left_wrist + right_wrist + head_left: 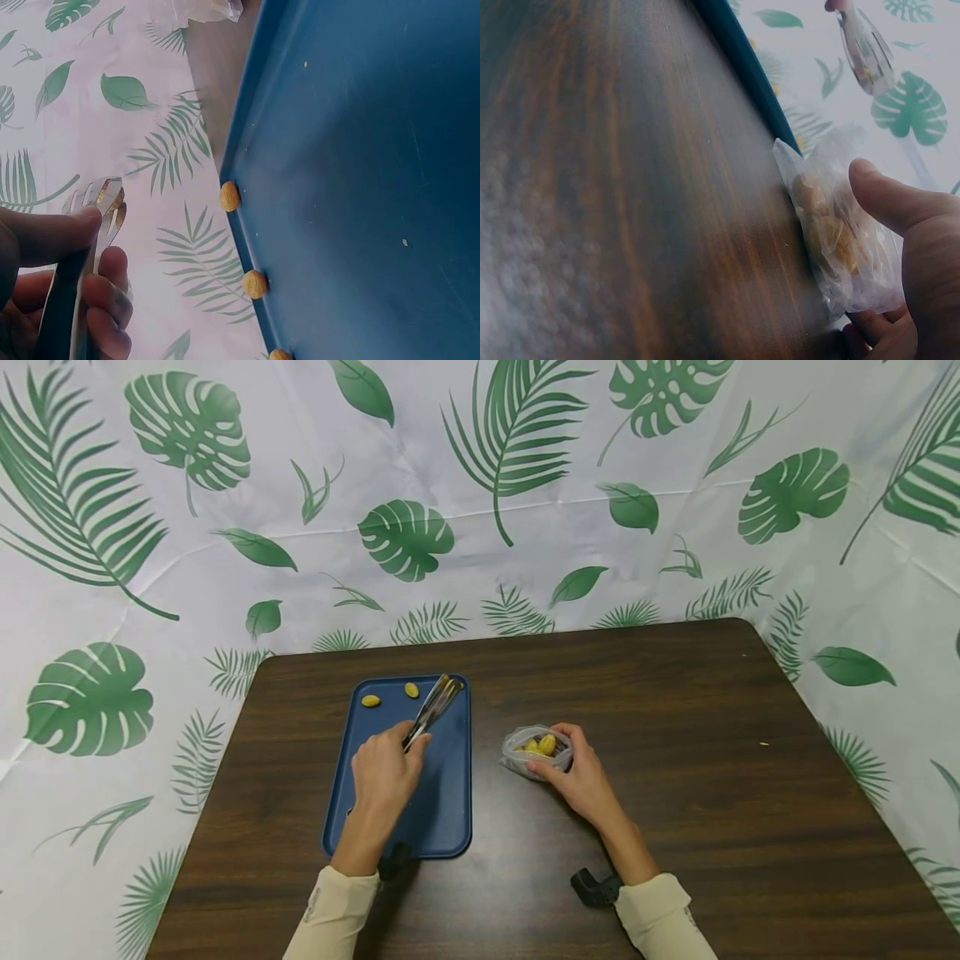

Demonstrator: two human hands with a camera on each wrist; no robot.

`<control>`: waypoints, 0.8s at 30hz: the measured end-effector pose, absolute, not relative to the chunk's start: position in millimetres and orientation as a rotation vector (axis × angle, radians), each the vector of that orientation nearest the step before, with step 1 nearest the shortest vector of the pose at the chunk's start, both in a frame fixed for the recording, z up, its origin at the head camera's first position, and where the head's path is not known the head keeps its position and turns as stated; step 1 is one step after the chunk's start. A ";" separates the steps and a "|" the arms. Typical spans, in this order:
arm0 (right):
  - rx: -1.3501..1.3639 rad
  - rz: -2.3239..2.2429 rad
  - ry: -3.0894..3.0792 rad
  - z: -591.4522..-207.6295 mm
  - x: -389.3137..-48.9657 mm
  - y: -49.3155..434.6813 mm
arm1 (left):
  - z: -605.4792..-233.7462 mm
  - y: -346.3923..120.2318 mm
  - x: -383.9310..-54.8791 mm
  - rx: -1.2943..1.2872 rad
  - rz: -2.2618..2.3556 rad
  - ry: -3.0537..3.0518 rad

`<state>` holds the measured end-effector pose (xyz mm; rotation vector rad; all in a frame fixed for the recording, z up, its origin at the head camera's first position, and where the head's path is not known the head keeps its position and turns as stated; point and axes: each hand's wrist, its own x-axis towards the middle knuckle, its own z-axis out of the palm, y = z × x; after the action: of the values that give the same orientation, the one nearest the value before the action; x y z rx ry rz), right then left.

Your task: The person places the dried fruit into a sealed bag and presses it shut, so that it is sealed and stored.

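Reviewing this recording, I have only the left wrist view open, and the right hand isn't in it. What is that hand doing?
Observer: The right hand holds a clear plastic bag, thumb at its near side.
Operator: Is the bag's mouth closed?
Observer: No, the head view shows it open, facing upward.
Operator: Anything inside?
Observer: Yes, several yellow oval pieces; I can't give an exact count.
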<state>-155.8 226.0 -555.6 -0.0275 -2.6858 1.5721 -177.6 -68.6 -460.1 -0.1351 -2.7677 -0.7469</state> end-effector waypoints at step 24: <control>-0.001 1.568 -2.691 -554.0 -155.6 227.4 | -456.3 -61.9 -171.6 -0.260 -0.778 -2.747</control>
<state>-155.6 227.4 -554.0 -0.0012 -2.6912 1.5681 -171.6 -61.9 -456.3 -0.2601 -2.7468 -0.7777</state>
